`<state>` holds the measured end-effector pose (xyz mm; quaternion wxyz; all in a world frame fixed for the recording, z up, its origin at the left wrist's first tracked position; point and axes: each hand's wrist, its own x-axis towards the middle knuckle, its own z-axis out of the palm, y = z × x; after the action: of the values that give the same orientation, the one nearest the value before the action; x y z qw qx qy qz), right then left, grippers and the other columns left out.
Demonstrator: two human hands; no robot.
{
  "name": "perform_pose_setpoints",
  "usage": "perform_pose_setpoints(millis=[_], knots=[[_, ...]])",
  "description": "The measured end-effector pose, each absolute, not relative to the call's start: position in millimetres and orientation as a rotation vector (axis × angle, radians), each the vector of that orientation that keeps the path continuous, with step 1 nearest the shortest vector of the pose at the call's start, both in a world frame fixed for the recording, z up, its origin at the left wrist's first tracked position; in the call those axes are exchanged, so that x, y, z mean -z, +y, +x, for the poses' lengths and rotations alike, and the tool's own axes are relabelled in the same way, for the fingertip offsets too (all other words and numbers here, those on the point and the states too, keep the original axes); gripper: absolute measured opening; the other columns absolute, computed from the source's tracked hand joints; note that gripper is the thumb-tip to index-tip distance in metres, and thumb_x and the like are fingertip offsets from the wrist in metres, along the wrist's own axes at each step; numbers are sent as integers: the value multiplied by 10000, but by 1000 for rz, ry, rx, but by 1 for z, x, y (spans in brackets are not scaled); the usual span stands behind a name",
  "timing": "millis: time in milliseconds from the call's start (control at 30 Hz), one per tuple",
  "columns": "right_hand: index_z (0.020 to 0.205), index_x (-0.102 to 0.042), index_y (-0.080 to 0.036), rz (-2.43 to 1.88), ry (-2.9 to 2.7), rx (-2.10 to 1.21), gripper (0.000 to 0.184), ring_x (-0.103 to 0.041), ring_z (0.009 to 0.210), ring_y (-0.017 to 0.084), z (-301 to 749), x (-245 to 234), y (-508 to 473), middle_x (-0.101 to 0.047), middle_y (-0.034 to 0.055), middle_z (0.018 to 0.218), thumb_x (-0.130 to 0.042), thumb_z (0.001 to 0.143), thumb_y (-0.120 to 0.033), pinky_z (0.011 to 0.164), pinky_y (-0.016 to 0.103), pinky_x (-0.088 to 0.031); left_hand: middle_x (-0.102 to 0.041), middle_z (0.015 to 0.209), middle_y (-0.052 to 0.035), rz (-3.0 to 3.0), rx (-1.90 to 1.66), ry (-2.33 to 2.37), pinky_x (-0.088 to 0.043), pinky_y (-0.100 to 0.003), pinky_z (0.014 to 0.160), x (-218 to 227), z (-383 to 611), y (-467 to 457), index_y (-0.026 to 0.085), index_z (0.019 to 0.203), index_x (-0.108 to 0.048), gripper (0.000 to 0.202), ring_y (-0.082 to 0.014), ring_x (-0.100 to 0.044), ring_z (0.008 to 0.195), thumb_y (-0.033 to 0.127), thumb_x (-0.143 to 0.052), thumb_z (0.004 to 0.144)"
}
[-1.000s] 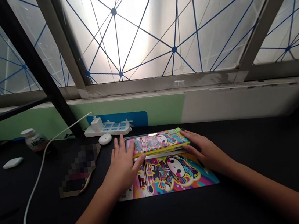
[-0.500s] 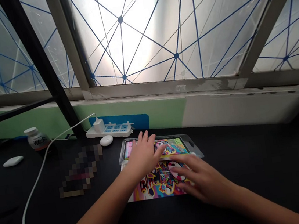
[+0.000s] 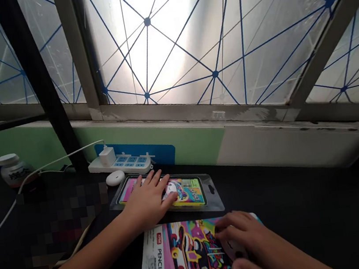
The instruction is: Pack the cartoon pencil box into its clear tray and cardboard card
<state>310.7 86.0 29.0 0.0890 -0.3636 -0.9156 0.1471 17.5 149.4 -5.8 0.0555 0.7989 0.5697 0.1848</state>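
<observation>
My left hand (image 3: pixel 148 196) lies flat with fingers spread on a colourful pencil box (image 3: pixel 187 191) that rests in a clear plastic shell (image 3: pixel 213 198) on the black table. My right hand (image 3: pixel 249 249) presses down, fingers curled, on a printed cardboard insert (image 3: pixel 180 263) marked "PENCIL BOX", which lies flat near the table's front edge, apart from the shell.
A white power strip (image 3: pixel 120 163) with a plugged charger and white cable (image 3: pixel 6 208) sits against the green wall. A small white oval case (image 3: pixel 115 178) lies beside it, a white-capped bottle (image 3: pixel 12 169) stands at the far left, and a blurred patch (image 3: pixel 57 214) covers the table's left.
The cardboard insert slid toward me under my right hand, away from the plastic shell. My left hand moved onto the pencil box and stayed there. The view shifted right.
</observation>
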Motion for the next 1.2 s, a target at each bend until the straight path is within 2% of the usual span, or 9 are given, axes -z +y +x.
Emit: perform_pose_setpoints(millis=[133, 367, 633, 767, 867, 933, 1033, 1100, 1200], knots=[[1137, -644, -261, -1282, -2493, -250, 283, -619, 973, 265, 322, -6, 102, -654, 92, 1100, -574, 958, -469, 840, 424, -531, -328, 1611, -82, 2421, -506, 1762, -165, -617, 1181, 3, 16, 148, 271, 1519, -428, 712, -358, -239, 1504, 707, -320, 966], [845, -523, -231, -1415, -2424, -160, 237, -567, 802, 226, 311, 5, 106, -604, 61, 932, -570, 957, -434, 720, 401, -499, -306, 1618, -104, 2470, -392, 1813, -183, -617, 1171, 3, 18, 144, 235, 1529, -413, 728, -354, -233, 1506, 692, -293, 975], [866, -496, -249, -1500, -2226, -431, 333, -531, 539, 158, 333, -14, 109, -581, -36, 625, -527, 944, -572, 508, 279, -395, -315, 1614, -115, 2505, -283, 1798, -198, -624, 1167, 0, 17, 143, 213, 1533, -404, 721, -356, -238, 1504, 665, -293, 983], [817, -635, -238, -1689, -2229, -630, 462, -632, 683, 199, 386, -18, 148, -696, 12, 748, -504, 904, -673, 580, 286, -449, -286, 1627, -97, 2532, -236, 1777, -193, -611, 1179, -3, 17, 141, 221, 1549, -372, 729, -345, -221, 1511, 671, -266, 986], [789, -679, -234, -1818, -2208, -537, 514, -656, 726, 236, 418, -13, 171, -716, 37, 765, -464, 897, -689, 616, 318, -483, -280, 1629, -94, 2550, -218, 1750, -193, -607, 1183, -5, 16, 140, 228, 1554, -361, 728, -344, -216, 1512, 673, -250, 989], [881, -714, -234, -1818, -2180, -369, 500, -664, 896, 297, 423, -8, 176, -741, 85, 927, -466, 888, -669, 747, 386, -516, -269, 1632, -98, 2563, -211, 1727, -191, -611, 1183, -6, 17, 138, 228, 1557, -353, 730, -347, -204, 1515, 673, -240, 990], [1118, -693, -240, -1679, -2138, -203, 496, -536, 1214, 363, 402, -3, 166, -649, 137, 1275, -482, 896, -630, 997, 511, -434, -239, 1639, -106, 2584, -207, 1680, -182, -620, 1182, -8, 20, 134, 233, 1561, -342, 723, -353, -172, 1520, 669, -237, 994], [1182, -661, -241, -1578, -2168, -240, 479, -531, 1221, 341, 379, -3, 154, -622, 138, 1307, -491, 922, -605, 1022, 510, -420, -219, 1644, -99, 2607, -201, 1630, -179, -623, 1181, -10, 23, 129, 250, 1564, -331, 710, -356, -152, 1522, 665, -248, 995], [1118, -673, -234, -1527, -2247, -356, 412, -609, 1058, 293, 355, -7, 141, -681, 120, 1150, -495, 950, -566, 922, 453, -475, -201, 1647, -85, 2636, -190, 1556, -179, -629, 1178, -12, 30, 122, 271, 1567, -319, 692, -363, -131, 1523, 658, -266, 996]])
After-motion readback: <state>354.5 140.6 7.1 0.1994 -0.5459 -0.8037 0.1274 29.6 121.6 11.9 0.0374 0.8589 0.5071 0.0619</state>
